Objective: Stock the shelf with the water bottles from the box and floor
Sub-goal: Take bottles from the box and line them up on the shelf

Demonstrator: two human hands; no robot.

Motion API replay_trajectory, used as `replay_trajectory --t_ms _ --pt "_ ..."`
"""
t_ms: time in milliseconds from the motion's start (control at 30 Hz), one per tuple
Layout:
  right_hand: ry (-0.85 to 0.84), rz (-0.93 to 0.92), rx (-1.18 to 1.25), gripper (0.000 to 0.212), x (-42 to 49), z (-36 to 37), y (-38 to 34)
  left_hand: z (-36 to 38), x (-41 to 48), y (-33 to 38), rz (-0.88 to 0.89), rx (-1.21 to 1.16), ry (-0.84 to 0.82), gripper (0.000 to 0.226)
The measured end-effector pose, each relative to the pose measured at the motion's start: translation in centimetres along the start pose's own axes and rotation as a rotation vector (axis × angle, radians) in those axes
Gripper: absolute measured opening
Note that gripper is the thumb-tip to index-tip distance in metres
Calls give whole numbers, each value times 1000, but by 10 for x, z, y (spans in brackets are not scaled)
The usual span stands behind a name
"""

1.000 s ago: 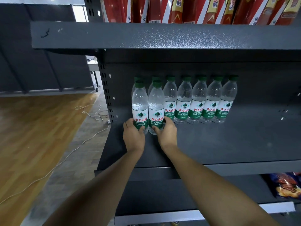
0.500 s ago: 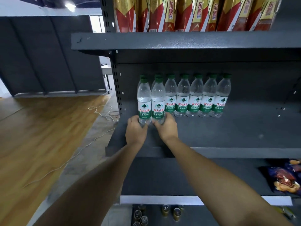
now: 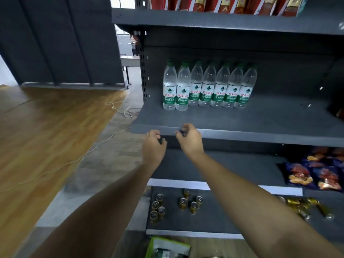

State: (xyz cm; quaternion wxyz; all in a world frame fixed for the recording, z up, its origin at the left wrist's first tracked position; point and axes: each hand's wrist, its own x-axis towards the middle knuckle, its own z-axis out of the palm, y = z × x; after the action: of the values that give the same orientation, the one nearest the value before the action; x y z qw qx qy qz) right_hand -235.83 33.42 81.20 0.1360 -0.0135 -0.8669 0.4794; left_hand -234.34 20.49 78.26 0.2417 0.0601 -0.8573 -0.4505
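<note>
Several clear water bottles point(image 3: 208, 86) with green caps and green-white labels stand in a row at the back left of the dark grey shelf point(image 3: 260, 120). The two leftmost bottles point(image 3: 176, 90) stand a little further forward than the others. My left hand point(image 3: 153, 146) and my right hand point(image 3: 189, 139) hover side by side in front of the shelf's front edge, apart from the bottles. Both have loosely curled fingers and hold nothing. A green and white box point(image 3: 167, 247) shows at the bottom edge, partly hidden.
Red packets point(image 3: 232, 4) fill the shelf above. Snack bags point(image 3: 316, 172) lie on the lower shelf at right, gold cans point(image 3: 175, 203) stand on the bottom shelf. A white cable point(image 3: 119, 108) trails over the wooden floor at left.
Both hands have let go of the two front bottles and drawn back past the shelf edge. The view has pulled away and dropped, showing the lower shelves and the box.
</note>
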Motion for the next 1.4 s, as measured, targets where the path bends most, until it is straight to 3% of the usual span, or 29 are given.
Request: replay_trajectory --t_ms 233,300,400,533,700,833,933,1067,1400 --pt "-94 201 2 57 -92 38 9 -28 -87 -75 -160 10 -286 34" --pt "-113 261 -31 58 -125 58 23 -40 -108 -103 -209 42 -352 27" --pt "-166 356 -55 53 -174 85 48 -57 -141 -136 -255 69 -426 18" --pt "-217 439 -136 37 -214 105 88 -61 -180 -165 -351 117 -488 28" --pt "-304 578 -210 32 -246 119 140 -40 -223 -216 -455 164 -570 27" --pt "-393 662 -283 52 -270 131 196 -19 -256 -254 -514 249 -709 38" --pt "-459 713 -324 57 -286 132 236 -6 -272 -270 -593 302 -689 25" --pt "-565 696 -344 54 -288 135 282 22 -289 -303 -709 318 -668 24" --pt "-556 837 -351 62 -318 193 416 111 -358 -399 -824 328 -730 31"
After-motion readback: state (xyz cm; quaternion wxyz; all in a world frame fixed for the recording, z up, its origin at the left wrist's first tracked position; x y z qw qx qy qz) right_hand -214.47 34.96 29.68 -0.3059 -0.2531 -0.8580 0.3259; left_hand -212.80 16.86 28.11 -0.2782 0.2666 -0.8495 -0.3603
